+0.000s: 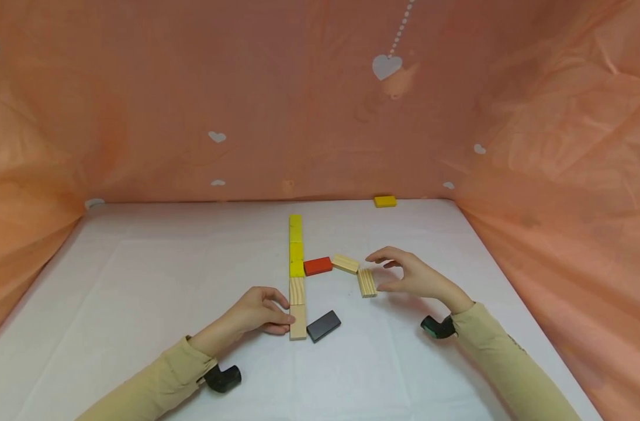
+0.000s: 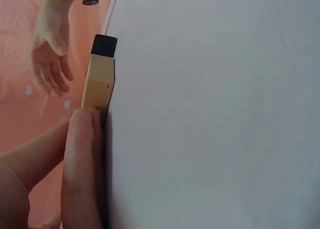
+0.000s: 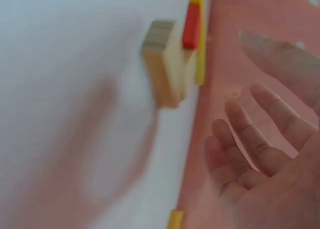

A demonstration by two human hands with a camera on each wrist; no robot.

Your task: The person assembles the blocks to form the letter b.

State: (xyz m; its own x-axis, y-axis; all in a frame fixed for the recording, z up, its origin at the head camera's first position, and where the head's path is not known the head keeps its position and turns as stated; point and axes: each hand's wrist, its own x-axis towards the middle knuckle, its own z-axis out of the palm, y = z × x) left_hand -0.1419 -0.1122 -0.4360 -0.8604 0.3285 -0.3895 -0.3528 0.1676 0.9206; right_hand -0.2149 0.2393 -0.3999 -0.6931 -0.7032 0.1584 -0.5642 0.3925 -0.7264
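My left hand (image 1: pixel 259 310) touches the left side of a plain wooden block (image 1: pixel 298 330), a fingertip overlapping its top. This block is the near end of a straight row, followed by a striped wooden block (image 1: pixel 297 290) and yellow blocks (image 1: pixel 296 228). Just right of the near end a black block (image 1: pixel 324 326) lies tilted; the left wrist view shows its dark end (image 2: pixel 104 46) beyond the wood. With fingers spread and nothing held, my right hand (image 1: pixel 417 276) hovers beside a grooved wooden block (image 1: pixel 367 283). From that block, another wooden block (image 1: pixel 345 263) and a red block (image 1: pixel 317 266) curve back to the row.
A lone yellow block (image 1: pixel 385 202) lies at the table's far edge. White cloth (image 1: pixel 167 263) covers the table. Orange fabric (image 1: pixel 298 117) with white hearts hangs at the back and both sides. Black wrist devices (image 1: pixel 223 379) sit beneath both sleeves.
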